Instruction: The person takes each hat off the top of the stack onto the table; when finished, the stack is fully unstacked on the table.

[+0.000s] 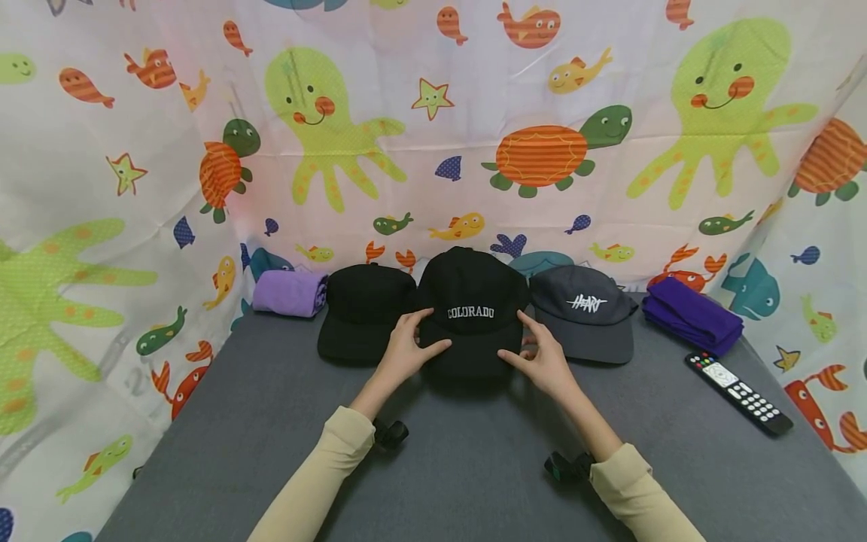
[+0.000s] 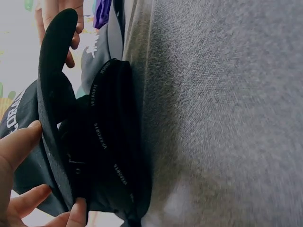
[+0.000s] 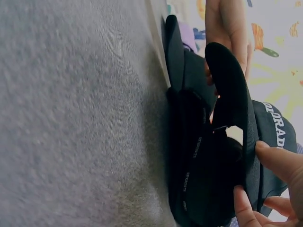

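The left grip and right grip pinch opposite sides of a black cap's brim, holding it between them, crown reading "COLORADO"; lettering on a dark band below is blurred. Beside the right grip, a grey cap bears struck-through lettering resembling "HEART".

Along your worktop's far edge, left corner to right, you have the left cloth, left cap, middle cap, right cap and right cloth. The remote lies before the right cloth, by the right edge; a curtain hangs behind.
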Motion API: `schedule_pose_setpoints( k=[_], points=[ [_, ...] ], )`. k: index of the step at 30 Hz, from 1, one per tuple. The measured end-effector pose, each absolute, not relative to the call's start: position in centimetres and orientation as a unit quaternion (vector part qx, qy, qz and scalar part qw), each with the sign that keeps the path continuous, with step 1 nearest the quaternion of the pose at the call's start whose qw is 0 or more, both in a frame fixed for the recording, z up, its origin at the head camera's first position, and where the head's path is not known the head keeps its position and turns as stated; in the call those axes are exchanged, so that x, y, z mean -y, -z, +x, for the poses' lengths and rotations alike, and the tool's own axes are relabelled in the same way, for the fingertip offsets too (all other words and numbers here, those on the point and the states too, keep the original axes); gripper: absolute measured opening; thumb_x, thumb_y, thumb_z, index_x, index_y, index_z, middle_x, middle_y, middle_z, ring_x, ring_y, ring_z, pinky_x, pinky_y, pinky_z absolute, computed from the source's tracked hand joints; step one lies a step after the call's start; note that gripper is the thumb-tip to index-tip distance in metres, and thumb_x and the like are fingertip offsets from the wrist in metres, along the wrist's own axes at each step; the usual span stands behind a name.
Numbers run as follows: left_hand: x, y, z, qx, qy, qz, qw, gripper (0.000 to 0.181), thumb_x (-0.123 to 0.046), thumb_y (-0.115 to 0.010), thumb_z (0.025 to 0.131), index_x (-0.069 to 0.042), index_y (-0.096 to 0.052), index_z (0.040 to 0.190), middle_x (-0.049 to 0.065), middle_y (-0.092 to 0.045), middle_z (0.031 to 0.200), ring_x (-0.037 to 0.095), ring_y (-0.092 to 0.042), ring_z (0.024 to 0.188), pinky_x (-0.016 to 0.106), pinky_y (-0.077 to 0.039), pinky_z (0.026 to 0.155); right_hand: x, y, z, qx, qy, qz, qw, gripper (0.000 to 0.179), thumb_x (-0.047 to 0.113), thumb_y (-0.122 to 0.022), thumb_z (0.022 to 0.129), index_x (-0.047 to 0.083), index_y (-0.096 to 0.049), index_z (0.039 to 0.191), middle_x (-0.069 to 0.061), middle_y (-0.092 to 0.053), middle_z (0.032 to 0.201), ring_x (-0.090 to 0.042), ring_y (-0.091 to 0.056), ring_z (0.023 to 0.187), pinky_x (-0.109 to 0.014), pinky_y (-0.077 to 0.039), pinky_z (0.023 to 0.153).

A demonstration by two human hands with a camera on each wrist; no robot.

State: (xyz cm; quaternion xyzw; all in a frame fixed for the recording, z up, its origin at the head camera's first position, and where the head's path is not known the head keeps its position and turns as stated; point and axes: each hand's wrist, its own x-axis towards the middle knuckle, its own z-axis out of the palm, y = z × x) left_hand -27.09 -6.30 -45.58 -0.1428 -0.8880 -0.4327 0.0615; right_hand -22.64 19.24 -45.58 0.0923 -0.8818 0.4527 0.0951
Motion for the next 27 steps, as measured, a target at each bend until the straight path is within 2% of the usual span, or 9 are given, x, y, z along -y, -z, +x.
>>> schedule_pose_setpoints(
  k=[3,6,11,19,27],
  points=[
    [6.6,45.3,-26.6,0.890,0.428,-0.146,0.063,0.068,-0.042,-0.073,0.077,-0.018,-0.048,0.135,0.011,-0.046,0.125,0.023,-0.046,0.085,0.031,-0.040,0.070,-19.2,45.3,-22.3,0.879,-0.456,0.096,0.102,0.072,0.023,-0.071,0.083,0.011,-0.034,0.144,-0.019,-0.046,0.126,-0.029,-0.056,0.095,-0.035,-0.052,0.073],
    [6.9,45.0,-26.0,0.889,0.425,-0.154,0.067,0.068,-0.042,-0.074,0.077,-0.017,-0.048,0.134,0.012,-0.046,0.125,0.021,-0.046,0.084,0.031,-0.041,0.070,-19.1,45.1,-21.8,0.876,-0.460,0.099,0.101,0.072,0.023,-0.071,0.083,0.011,-0.034,0.144,-0.018,-0.048,0.124,-0.028,-0.057,0.095,-0.033,-0.052,0.073],
    [7.6,44.7,-25.0,0.887,0.429,-0.158,0.067,0.067,-0.040,-0.075,0.076,-0.017,-0.049,0.134,0.011,-0.046,0.126,0.020,-0.048,0.086,0.031,-0.043,0.074,-18.8,45.0,-21.0,0.869,-0.476,0.100,0.093,0.076,0.023,-0.074,0.080,0.012,-0.034,0.144,-0.017,-0.047,0.129,-0.028,-0.059,0.096,-0.029,-0.053,0.072],
    [9.1,44.8,-23.6,0.886,0.431,-0.156,0.064,0.066,-0.038,-0.076,0.075,-0.018,-0.050,0.133,0.009,-0.047,0.123,0.018,-0.046,0.080,0.029,-0.041,0.069,-18.1,44.8,-19.9,0.864,-0.485,0.110,0.083,0.080,0.016,-0.075,0.078,0.009,-0.031,0.145,-0.017,-0.049,0.126,-0.026,-0.060,0.091,-0.025,-0.053,0.068],
    [10.9,44.6,-22.2,0.881,0.440,-0.156,0.072,0.064,-0.035,-0.079,0.073,-0.020,-0.053,0.130,0.007,-0.048,0.124,0.019,-0.048,0.087,0.034,-0.046,0.076,-16.9,44.8,-18.9,0.858,-0.497,0.115,0.064,0.090,0.012,-0.077,0.075,0.007,-0.024,0.147,-0.017,-0.050,0.119,-0.020,-0.061,0.083,-0.023,-0.052,0.064]
  ],
)
